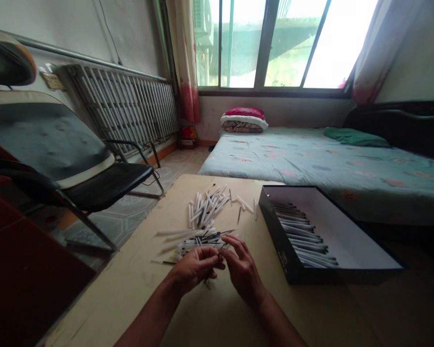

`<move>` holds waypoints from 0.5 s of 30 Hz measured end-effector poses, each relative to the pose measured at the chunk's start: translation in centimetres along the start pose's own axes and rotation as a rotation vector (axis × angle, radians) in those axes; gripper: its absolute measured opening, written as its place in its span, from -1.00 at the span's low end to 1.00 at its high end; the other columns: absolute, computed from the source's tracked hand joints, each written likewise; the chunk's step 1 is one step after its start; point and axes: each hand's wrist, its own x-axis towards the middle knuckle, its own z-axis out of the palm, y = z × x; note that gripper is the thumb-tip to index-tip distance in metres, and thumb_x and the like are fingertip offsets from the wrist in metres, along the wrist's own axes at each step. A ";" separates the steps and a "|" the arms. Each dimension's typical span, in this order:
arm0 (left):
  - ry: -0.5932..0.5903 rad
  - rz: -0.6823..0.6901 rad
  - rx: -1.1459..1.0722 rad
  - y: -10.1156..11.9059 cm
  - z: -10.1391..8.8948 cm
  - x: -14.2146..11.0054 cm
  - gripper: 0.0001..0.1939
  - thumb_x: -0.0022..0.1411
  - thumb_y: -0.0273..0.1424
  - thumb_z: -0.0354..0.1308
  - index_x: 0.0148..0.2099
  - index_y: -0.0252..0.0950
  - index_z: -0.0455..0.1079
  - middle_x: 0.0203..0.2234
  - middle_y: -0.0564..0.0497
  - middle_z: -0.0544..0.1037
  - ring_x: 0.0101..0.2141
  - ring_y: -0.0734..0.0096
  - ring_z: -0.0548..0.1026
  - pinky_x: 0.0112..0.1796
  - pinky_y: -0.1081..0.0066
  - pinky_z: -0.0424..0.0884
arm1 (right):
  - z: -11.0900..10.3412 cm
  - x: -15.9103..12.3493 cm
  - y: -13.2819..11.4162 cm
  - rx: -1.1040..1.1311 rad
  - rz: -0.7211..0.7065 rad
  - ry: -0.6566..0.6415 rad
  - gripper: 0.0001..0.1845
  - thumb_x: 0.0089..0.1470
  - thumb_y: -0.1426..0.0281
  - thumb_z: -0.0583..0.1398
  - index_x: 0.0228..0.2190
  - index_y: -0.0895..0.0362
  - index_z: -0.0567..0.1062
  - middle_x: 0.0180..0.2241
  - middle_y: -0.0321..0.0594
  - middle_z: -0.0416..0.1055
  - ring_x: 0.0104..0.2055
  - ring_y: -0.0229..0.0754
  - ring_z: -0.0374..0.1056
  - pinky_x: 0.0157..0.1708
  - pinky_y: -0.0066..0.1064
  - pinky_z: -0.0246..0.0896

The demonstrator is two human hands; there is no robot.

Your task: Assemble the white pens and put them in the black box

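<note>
My left hand [198, 264] is closed in a pinch on a thin dark pen part [207, 280], whose end sticks out below the fingers. Thumb and index finger of my right hand [243, 270] meet at the upper end of this piece, the other fingers raised; fingers partly hide it. Just beyond both hands lie dark pen refills [217, 236] in a loose bundle. White pen barrels [202, 208] are heaped farther back, and a few longer white tubes [171, 233] lie to the left. To the right, an open black box [361, 275] holds a row of assembled-looking pens [305, 236].
The pale wooden table [104, 294] borders a bed [292, 159] at its far side. A black folding chair [104, 180] stands on the left, near a dark red piece of furniture [29, 270]. A radiator [130, 103] and a window [289, 48] are behind.
</note>
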 end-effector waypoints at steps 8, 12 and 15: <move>0.345 0.242 -0.433 -0.4 0.0 1.9 -0.91 0.07 -0.65 0.16 -0.38 -0.43 0.47 -0.39 -0.12 0.59 -0.38 0.45 0.55 -0.32 0.53 0.47 | 0.2 -0.3 -1.3 0.003 0.159 0.110 -0.84 0.11 0.49 0.05 -0.28 0.15 0.41 -0.40 -0.15 0.41 -0.31 -0.20 0.35 -0.28 -0.35 0.24; 0.454 0.311 -0.603 -0.9 1.5 2.4 -0.86 0.09 -0.68 0.11 -0.41 -0.41 0.44 -0.43 -0.09 0.59 -0.32 0.35 0.57 -0.28 0.46 0.50 | 1.0 -0.7 -2.2 0.052 0.175 -0.128 -0.83 0.11 0.40 0.08 -0.50 0.13 0.34 -0.61 -0.32 0.31 -0.56 -0.31 0.26 -0.49 -0.51 0.10; 0.477 0.323 -0.650 -1.2 2.3 2.7 -0.85 0.11 -0.67 0.10 -0.42 -0.42 0.43 -0.46 -0.08 0.59 -0.34 0.34 0.57 -0.29 0.46 0.51 | 1.7 -1.1 -2.1 0.052 0.233 -0.126 -0.82 0.16 0.41 0.03 -0.46 0.13 0.34 -0.57 -0.28 0.36 -0.54 -0.30 0.31 -0.50 -0.53 0.08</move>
